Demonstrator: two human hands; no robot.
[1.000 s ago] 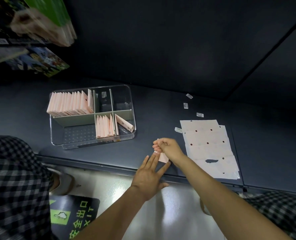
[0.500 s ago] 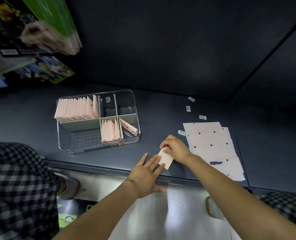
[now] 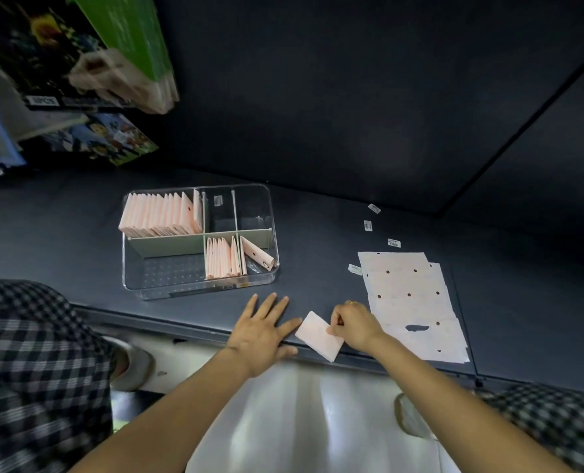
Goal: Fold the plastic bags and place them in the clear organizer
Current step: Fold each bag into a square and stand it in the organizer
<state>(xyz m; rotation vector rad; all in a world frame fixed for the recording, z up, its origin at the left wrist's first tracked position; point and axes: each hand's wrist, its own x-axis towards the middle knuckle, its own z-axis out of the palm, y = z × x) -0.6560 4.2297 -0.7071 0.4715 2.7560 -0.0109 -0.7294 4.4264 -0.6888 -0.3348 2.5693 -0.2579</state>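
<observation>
Dark grey desk [image 3: 317, 233] carries a clear plastic organizer [image 3: 200, 291] up-left of the small folded pale-pink plastic bag [image 3: 316, 334], whose long axis runs diagonally. Right hand [image 3: 353, 324] pinches it; left hand [image 3: 261, 331] lies flat, nearer the organizer.

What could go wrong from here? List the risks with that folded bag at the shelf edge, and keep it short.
1. The folded bag overhangs the shelf edge; the right hand only pinches one side, so it might slip to the floor.
2. The left hand lies flat beside the bag, not on it, so the fold may spring open.
3. The right forearm crosses near the unfolded bags and could drag them.
</observation>
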